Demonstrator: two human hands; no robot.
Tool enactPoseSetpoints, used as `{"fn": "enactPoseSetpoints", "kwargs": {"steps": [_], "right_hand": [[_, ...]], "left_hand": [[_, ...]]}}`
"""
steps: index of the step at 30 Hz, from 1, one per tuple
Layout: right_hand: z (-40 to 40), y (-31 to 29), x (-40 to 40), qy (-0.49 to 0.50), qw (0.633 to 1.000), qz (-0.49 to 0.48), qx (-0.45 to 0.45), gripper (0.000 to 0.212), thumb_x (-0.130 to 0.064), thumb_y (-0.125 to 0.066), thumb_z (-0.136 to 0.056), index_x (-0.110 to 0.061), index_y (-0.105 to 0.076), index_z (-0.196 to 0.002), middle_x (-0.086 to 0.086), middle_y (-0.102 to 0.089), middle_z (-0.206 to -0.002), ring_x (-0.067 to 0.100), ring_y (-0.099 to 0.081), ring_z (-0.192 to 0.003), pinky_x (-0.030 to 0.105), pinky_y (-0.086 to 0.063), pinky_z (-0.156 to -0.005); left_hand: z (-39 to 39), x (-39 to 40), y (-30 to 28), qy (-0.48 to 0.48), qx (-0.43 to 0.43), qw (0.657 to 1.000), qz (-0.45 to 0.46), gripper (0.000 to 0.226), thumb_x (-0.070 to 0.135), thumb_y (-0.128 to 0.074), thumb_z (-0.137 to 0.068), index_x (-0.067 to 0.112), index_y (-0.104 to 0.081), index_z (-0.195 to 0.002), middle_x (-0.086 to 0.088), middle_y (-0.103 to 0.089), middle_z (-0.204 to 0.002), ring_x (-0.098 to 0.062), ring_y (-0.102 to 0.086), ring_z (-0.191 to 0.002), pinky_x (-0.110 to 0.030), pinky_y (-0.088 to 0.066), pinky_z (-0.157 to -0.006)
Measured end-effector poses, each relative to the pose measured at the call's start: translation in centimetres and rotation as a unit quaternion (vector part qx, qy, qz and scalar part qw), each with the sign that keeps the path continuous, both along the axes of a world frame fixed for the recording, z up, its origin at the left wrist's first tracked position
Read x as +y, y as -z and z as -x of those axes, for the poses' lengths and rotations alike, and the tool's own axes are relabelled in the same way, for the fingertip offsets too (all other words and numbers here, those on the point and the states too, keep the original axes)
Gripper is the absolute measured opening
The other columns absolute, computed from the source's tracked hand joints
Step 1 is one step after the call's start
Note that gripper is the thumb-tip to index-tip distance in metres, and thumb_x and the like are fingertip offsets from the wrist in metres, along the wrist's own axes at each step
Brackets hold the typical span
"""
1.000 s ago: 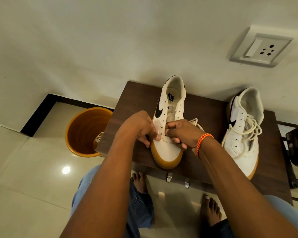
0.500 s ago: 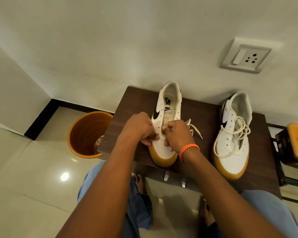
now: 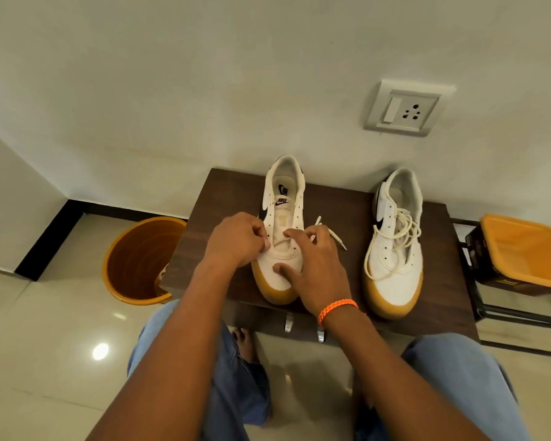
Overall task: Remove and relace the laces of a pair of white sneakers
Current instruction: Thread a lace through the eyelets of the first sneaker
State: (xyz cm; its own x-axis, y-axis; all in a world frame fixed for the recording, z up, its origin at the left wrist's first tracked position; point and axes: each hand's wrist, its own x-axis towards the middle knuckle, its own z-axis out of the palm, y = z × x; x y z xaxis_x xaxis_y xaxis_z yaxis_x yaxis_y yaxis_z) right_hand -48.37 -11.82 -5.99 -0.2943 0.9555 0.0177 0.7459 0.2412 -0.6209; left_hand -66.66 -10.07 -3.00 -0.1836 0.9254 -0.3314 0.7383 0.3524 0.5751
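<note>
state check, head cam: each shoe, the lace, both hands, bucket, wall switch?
left sneaker: upright on table, nearly unlaced
lace: crosses lowest eyelets only, tips loose on table
right sneaker: upright, laces loose and tangled
left hand: pinching lace
right hand: resting on toe, fingers spread
bucket: upright on floor
wall switch: position unclear

Two sneakers stand on the surface (image 3: 337,198), heels toward the wall: the nearer sneaker (image 3: 283,218) left of centre, the other sneaker (image 3: 395,246) well apart to its right. Both hands rest on the left one's toe end, left hand (image 3: 236,240) left, right hand (image 3: 315,265) right. A bucket (image 3: 134,259) stands on the floor left of the surface; a box (image 3: 519,253) sits right of it.
</note>
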Motion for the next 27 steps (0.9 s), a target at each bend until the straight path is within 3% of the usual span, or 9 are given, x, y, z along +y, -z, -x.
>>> {"fn": "enactPoseSetpoints", "kwargs": {"steps": [3, 5, 8, 10, 13, 15, 19, 23, 27], "right_hand": [[0.3, 0.1, 0.4, 0.033, 0.999, 0.017, 0.003, 0.069, -0.040, -0.087, -0.081, -0.039, -0.052, -0.140, -0.005, -0.037, -0.140, 0.021, -0.048, -0.130, 0.038, -0.059, -0.090], [0.6, 0.3, 0.4, 0.034, 0.999, 0.015, -0.013, 0.070, -0.040, -0.087, -0.081, -0.040, -0.050, -0.141, -0.005, -0.038, -0.141, 0.022, -0.051, -0.128, 0.040, -0.060, -0.086], [0.4, 0.4, 0.7, 0.033, 0.999, 0.014, -0.021, 0.070, -0.041, -0.086, -0.082, -0.041, -0.050, -0.142, -0.005, -0.038, -0.145, 0.023, -0.055, -0.126, 0.041, -0.060, -0.087], [0.2, 0.5, 1.1, 0.030, 0.999, 0.018, -0.019, 0.072, -0.042, -0.086, -0.081, -0.042, -0.049, -0.143, -0.004, -0.038, -0.145, 0.024, -0.056, -0.125, 0.042, -0.061, -0.090], [-0.2, 0.5, 1.7, 0.018, 0.999, 0.024, -0.012, 0.078, -0.044, -0.087, -0.079, -0.045, -0.046, -0.145, -0.004, -0.040, -0.143, 0.023, -0.057, -0.122, 0.044, -0.061, -0.090], [-0.2, 0.7, 1.9, 0.015, 0.999, 0.028, -0.010, 0.079, -0.045, -0.088, -0.079, -0.046, -0.045, -0.145, -0.004, -0.041, -0.141, 0.023, -0.057, -0.121, 0.045, -0.061, -0.090], [-0.2, 1.0, 2.0, 0.011, 1.000, 0.020, -0.007, 0.079, -0.045, -0.088, -0.078, -0.046, -0.045, -0.144, -0.004, -0.041, -0.140, 0.023, -0.058, -0.120, 0.045, -0.062, -0.089], [-0.2, 1.0, 2.1, 0.010, 1.000, 0.018, -0.007, 0.077, -0.044, -0.088, -0.078, -0.044, -0.047, -0.144, -0.003, -0.041, -0.140, 0.022, -0.058, -0.120, 0.041, -0.062, -0.089], [-0.1, 0.9, 2.0, 0.008, 1.000, 0.012, -0.024, 0.078, -0.043, -0.089, -0.078, -0.044, -0.046, -0.144, -0.003, -0.039, -0.141, 0.023, -0.057, -0.122, 0.040, -0.062, -0.087]], "left_hand": [[0.5, 0.0, -0.6, -0.019, -0.067, 0.998, 0.005, 0.009, 0.015, -0.076, -0.095, 0.017, -0.077, -0.086, -0.001, -0.075, -0.090, -0.021, -0.072, -0.089, -0.043, -0.063, -0.089], [1.0, -0.5, -1.5, -0.064, -0.184, 0.981, -0.005, 0.007, 0.010, -0.071, -0.098, 0.007, -0.076, -0.094, -0.012, -0.077, -0.099, -0.025, -0.074, -0.095, -0.037, -0.062, -0.085], [1.7, -0.7, -2.7, -0.072, -0.389, 0.918, -0.023, 0.009, 0.012, -0.063, -0.104, 0.006, -0.067, -0.099, -0.012, -0.080, -0.110, -0.028, -0.076, -0.108, -0.040, -0.061, -0.092], [1.7, -0.6, -2.8, -0.055, -0.456, 0.888, -0.030, 0.012, 0.016, -0.056, -0.109, 0.008, -0.060, -0.102, -0.013, -0.079, -0.112, -0.027, -0.076, -0.109, -0.041, -0.062, -0.095], [1.0, 0.2, -1.8, -0.055, -0.297, 0.953, -0.037, 0.016, 0.023, -0.050, -0.112, 0.012, -0.058, -0.103, -0.009, -0.077, -0.094, -0.023, -0.073, -0.092, -0.043, -0.060, -0.090], [0.6, 0.8, -0.9, -0.038, -0.170, 0.984, -0.026, 0.017, 0.036, -0.057, -0.107, 0.020, -0.057, -0.108, -0.002, -0.069, -0.097, -0.019, -0.066, -0.090, -0.041, -0.058, -0.087], [0.8, 1.2, 0.2, 0.049, 0.005, 0.998, 0.033, 0.035, 0.054, -0.075, -0.092, 0.021, -0.065, -0.100, 0.003, -0.069, -0.097, -0.014, -0.065, -0.088, -0.038, -0.057, -0.083], [0.6, 1.1, 0.2, 0.088, 0.062, 0.993, 0.051, 0.013, 0.036, -0.081, -0.091, 0.025, -0.076, -0.089, 0.005, -0.072, -0.094, -0.016, -0.067, -0.088, -0.045, -0.059, -0.090], [0.8, 1.2, -0.8, 0.053, -0.052, 0.997, -0.027, 0.017, 0.024, -0.075, -0.095, 0.030, -0.080, -0.079, 0.012, -0.076, -0.084, -0.006, -0.070, -0.083, -0.034, -0.057, -0.081]]}}
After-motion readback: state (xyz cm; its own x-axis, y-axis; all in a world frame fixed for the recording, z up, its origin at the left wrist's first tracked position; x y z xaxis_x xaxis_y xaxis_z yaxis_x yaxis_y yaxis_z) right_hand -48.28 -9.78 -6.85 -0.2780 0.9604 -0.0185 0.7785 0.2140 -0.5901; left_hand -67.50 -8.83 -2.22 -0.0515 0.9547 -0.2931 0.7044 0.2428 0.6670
